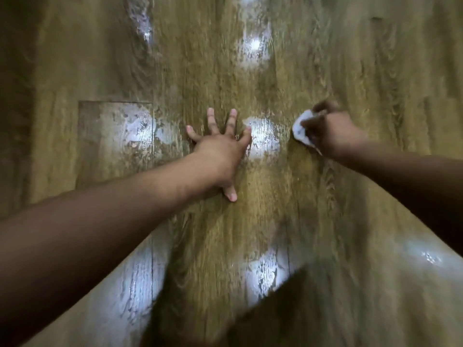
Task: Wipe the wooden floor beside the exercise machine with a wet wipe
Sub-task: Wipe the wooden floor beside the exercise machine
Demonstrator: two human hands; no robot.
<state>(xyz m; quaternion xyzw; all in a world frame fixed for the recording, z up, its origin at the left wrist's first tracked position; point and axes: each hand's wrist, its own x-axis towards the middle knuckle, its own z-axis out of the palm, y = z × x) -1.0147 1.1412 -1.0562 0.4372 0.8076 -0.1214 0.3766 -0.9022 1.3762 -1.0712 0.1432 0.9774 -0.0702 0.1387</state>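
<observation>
Two hands, right hand (328,132) gripping one wet wipe (302,128)

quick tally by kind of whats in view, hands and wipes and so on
Bare hands: 2, the left hand spread flat on the wooden plank floor, the right hand gripping the wipe
Crumpled white wet wipes: 1
Exercise machines: 0 in view
Total: 3

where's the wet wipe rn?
Head view, right of centre: the wet wipe is bunched under the right hand, pressed to the wooden floor, just right of the glare patch beside the splayed left hand.
</observation>
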